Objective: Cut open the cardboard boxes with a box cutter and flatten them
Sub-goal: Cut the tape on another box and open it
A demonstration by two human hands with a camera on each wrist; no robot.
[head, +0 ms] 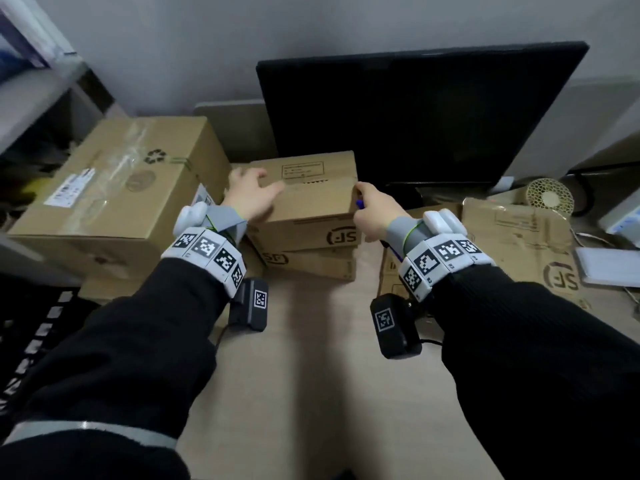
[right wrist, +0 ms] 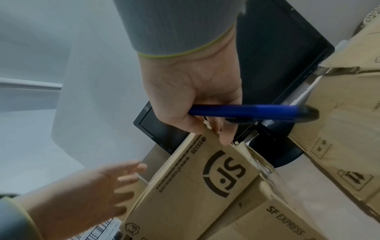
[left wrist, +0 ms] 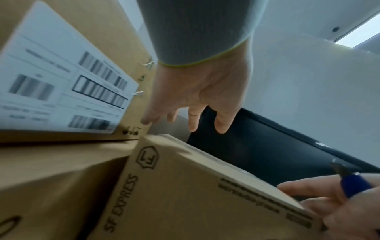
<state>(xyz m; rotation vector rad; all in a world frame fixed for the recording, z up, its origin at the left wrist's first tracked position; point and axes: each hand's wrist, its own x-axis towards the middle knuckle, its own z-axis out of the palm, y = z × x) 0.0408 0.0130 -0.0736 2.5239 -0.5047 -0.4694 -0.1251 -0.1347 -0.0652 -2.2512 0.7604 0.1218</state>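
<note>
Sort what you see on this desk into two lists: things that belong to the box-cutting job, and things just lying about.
Job: blue-handled box cutter in right hand; top brown SF cardboard box; SF box beneath; large taped cardboard box; flattened cardboard; left hand.

Lying about: black monitor; small round beige fan.

Shipping label [left wrist: 61, 78] print blurred

Pale grey wall [head: 173, 46] behind; beige desk [head: 311, 375]; dark monitor [head: 415, 116]; metal shelving [head: 41, 91] left; dim light.
</note>
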